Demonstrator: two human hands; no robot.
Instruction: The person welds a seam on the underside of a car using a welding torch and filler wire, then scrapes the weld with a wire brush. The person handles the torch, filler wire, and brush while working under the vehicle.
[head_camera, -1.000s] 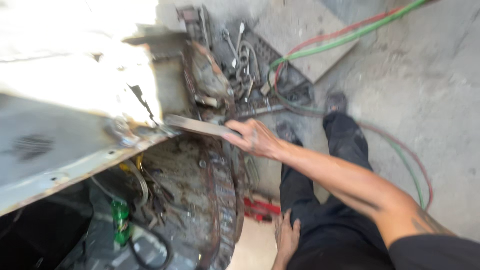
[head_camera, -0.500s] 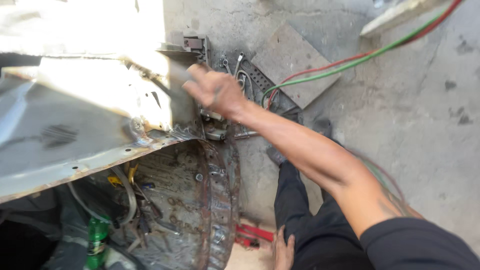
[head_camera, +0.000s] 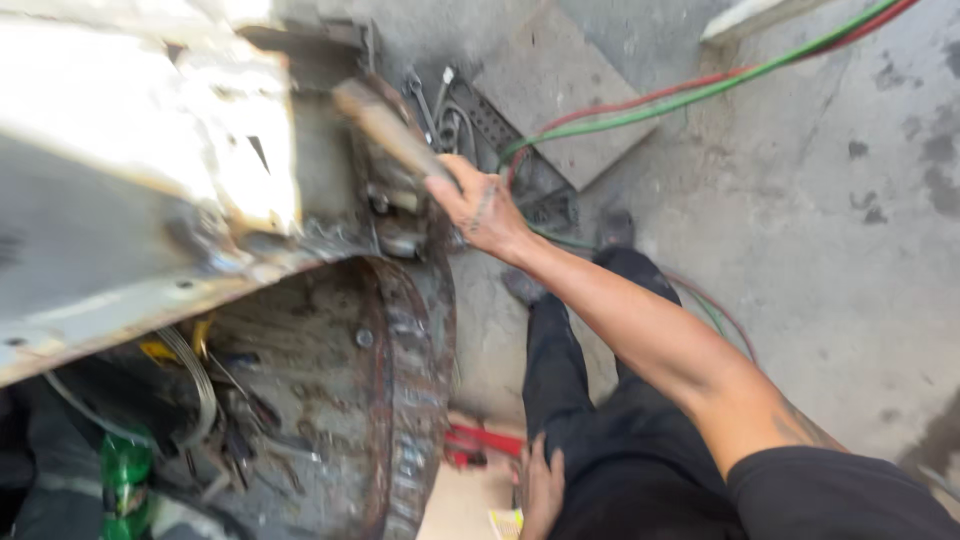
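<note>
Wooden handle (head_camera: 385, 125) is clasped in right hand (head_camera: 480, 205) grip beside rusted metal panel (head_camera: 150, 200); left hand (head_camera: 540, 490) is laid loosely open on thigh.

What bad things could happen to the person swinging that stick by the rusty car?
The right hand grips a wooden handle close to the jagged, rusty panel edge, so a slip might scrape the knuckles. Hoses and loose wrenches lie on the floor near the feet and could trip them.
</note>
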